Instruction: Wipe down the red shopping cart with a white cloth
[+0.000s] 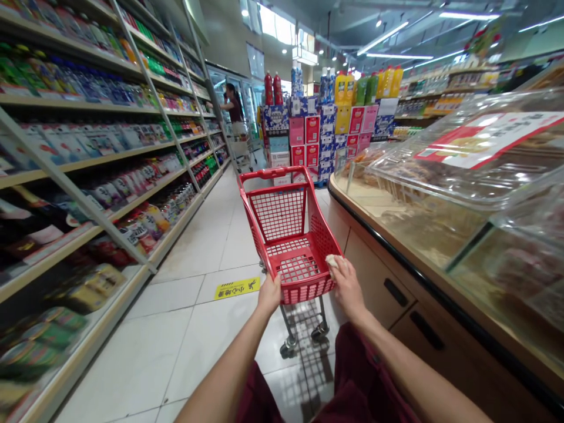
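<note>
A red plastic shopping cart [324,247] stands directly in front of me on grey wheels, its basket bare inside and its handle at the far end. With its fingers wrapped round the near left corner of the basket rim, my left hand [269,294] is closed on the cart. My right hand [348,288] is closed on a crumpled white cloth [331,259], perhaps a tissue, and presses it on the near right rim. The fingertips of both hands are partly hidden.
Drink shelves [106,158] line the left side. A counter [379,235] with clear-lidded food packs [480,153] runs close on the right. Stacked drink boxes [312,130] stand ahead. A person [234,108] with another cart is farther back. A yellow floor sticker [237,288] lies left.
</note>
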{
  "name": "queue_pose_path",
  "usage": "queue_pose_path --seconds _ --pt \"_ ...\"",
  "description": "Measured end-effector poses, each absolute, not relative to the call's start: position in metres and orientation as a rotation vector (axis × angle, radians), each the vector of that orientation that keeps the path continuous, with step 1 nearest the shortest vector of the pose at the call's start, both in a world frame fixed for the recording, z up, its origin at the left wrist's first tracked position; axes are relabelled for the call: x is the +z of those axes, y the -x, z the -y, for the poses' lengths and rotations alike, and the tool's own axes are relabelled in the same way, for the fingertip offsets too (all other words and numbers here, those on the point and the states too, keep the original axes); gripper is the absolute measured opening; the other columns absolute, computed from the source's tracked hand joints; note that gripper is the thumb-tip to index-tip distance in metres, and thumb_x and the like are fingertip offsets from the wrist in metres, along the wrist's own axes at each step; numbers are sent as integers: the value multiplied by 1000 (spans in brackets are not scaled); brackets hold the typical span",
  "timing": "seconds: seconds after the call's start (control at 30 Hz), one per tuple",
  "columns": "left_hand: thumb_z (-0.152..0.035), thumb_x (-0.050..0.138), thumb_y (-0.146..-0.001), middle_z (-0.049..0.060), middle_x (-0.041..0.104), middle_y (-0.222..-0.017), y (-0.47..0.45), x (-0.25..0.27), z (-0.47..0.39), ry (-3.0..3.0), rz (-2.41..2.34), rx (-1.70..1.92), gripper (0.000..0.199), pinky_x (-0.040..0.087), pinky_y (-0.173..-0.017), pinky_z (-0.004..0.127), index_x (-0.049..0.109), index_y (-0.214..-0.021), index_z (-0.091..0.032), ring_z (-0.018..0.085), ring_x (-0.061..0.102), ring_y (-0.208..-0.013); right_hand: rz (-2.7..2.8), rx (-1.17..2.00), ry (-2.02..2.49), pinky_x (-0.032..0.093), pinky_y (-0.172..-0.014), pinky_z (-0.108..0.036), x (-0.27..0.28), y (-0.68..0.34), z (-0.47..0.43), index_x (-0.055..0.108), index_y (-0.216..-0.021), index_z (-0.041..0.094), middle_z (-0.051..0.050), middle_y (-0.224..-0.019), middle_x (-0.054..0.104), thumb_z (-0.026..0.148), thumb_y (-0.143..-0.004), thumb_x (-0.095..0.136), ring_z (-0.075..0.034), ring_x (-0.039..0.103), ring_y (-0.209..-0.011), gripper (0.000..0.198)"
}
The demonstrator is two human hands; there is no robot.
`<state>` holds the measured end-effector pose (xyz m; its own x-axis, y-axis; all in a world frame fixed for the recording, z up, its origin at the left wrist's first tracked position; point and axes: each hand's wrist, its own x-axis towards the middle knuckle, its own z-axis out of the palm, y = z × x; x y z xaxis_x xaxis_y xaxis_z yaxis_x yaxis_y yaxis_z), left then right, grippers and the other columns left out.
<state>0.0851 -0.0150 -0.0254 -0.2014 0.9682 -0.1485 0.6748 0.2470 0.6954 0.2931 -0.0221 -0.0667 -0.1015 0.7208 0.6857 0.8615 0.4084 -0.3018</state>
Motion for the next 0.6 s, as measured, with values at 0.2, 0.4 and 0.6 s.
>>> queue_pose_path --seconds 0.2,0.4,0.6 --pt "-31 31 -84 11 61 -108 -90 -25 14 -1478 -1957 676 36 41 -80 28 50 -111 -15 22 56 -100 1699 -109 1398 32 -100 -46 -119 -294 44 33 -130 22 -7 -138 30 3 -78 29 -21 25 -127 56" --pt "-31 31 -84 13 61 -108 -90 -25 14 -1482 -1985 652 37 41 -79 29 50 -111 -14 23 56 -99 1743 -3 1438 36 -98 -39 -134 -306 59 41 -126 22 -5 -135 35 3 -75 31 -21 33 -123 55" --pt "-31 34 -83 10 64 -102 -90 -25 13 -1490 -2035 665 34 43 -75 26 54 -106 -15 20 59 -93 1561 -8 1520 34 -98 -43 -125 -298 36 31 -131 15 -12 -140 24 0 -74 28 -23 24 -127 59"
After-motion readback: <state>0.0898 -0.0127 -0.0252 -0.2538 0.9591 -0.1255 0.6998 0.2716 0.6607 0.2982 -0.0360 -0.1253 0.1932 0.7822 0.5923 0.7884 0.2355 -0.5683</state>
